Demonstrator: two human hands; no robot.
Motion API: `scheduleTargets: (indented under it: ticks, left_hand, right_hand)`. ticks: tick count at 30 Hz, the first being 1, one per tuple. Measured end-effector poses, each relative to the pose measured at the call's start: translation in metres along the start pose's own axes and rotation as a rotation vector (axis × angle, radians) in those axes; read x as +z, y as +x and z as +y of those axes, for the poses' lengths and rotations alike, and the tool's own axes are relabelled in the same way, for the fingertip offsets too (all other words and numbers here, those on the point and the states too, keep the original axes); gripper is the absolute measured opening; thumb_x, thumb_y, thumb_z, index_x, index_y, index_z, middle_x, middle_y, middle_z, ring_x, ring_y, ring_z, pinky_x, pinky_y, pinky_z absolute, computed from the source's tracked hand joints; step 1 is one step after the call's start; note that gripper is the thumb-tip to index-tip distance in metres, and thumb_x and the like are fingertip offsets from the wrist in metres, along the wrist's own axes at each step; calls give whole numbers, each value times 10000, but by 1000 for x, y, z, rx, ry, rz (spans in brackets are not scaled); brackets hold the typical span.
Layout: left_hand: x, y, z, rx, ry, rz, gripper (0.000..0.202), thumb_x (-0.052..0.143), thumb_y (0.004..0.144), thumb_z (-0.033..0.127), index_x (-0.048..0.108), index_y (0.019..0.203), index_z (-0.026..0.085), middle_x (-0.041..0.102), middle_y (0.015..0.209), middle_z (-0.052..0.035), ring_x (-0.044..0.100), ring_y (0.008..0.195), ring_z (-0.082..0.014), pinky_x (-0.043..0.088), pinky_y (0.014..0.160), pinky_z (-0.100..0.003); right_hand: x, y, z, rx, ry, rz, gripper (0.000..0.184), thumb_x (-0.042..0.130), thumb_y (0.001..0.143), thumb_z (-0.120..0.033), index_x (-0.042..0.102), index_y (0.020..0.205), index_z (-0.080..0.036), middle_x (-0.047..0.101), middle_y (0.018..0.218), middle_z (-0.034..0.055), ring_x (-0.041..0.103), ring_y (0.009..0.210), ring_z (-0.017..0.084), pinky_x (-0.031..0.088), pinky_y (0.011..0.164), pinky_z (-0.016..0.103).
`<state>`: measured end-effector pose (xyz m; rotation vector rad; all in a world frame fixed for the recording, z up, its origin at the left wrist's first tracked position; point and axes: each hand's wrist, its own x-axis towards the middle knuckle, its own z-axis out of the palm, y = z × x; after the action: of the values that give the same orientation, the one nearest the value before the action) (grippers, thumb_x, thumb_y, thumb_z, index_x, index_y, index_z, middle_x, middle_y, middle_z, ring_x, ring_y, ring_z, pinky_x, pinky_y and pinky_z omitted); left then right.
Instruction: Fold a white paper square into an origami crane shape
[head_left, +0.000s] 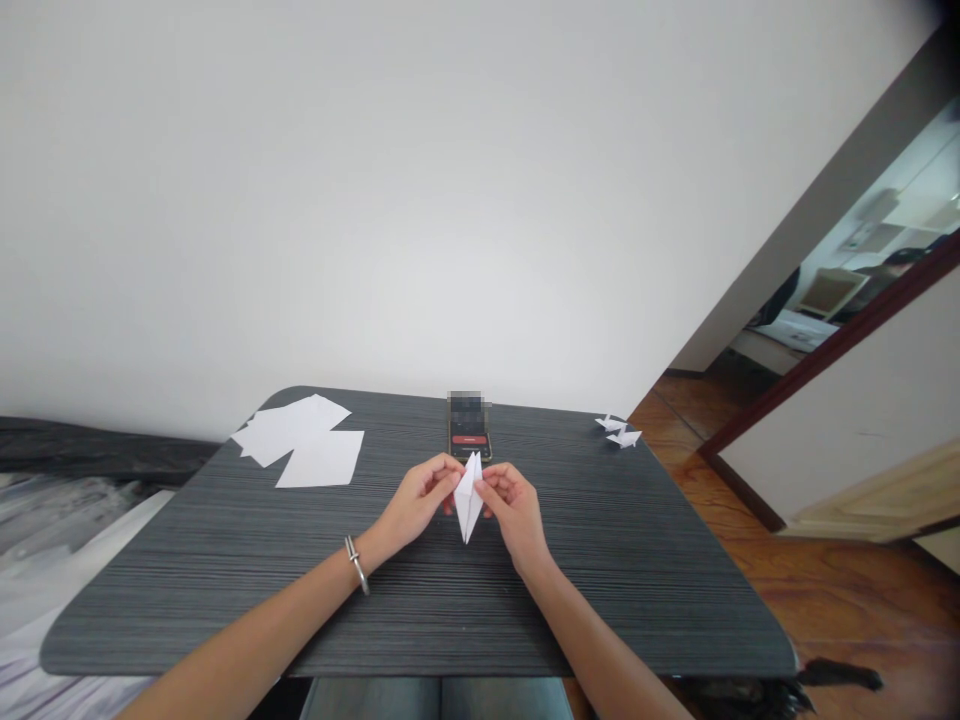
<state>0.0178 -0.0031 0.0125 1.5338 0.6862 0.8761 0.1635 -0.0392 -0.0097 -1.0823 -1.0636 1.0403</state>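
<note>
A narrow, pointed, folded white paper (469, 497) is held upright over the middle of the dark striped table (225, 560). My left hand (418, 498), with a metal bangle on its wrist, pinches the paper's left edge. My right hand (510, 503) pinches its right edge. Both hands have their fingers closed on the paper. A phone (470, 440) lies flat on the table just behind the hands.
Several loose white paper sheets (304, 447) lie at the table's far left. Two small folded paper figures (619, 431) sit at the far right edge. A white wall rises behind the table. To the right are a wooden floor and an open doorway.
</note>
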Motion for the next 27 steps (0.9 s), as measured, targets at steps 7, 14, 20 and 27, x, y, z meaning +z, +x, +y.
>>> scheduleTargets:
  ticks: [7,14,20,27]
  left_hand:
    - [3,1,-4,-53,-85,-8,249,625,706,286,486,852,140,547,647,22,491,546,-84,398,506,-197]
    - [1,0,-1,-26,-33,46,203,590,736,266,484,849,136,558,658,12,493,550,-89,408,499,-200]
    - [-2,0,0,-19,-7,103,233,576,749,286,474,902,142,566,616,24,486,504,-84,403,492,-199]
    - [2,0,1,-32,-67,84,226,535,776,325,508,881,127,549,587,22,497,505,-92,421,499,-212]
  right_hand:
    - [1,-1,-2,-16,-11,33,125,629,702,-223,549,778,-164,547,566,-41,486,482,77,370,418,169]
    - [2,-1,-3,-7,2,23,111,607,720,-258,562,760,-164,579,602,-20,508,506,87,376,418,173]
    - [3,-2,-4,26,3,-8,139,618,704,-282,558,728,-159,569,579,-16,521,508,96,372,405,176]
    - [1,-1,-4,22,-14,39,153,626,698,-288,537,710,-165,548,558,-25,495,477,91,365,399,183]
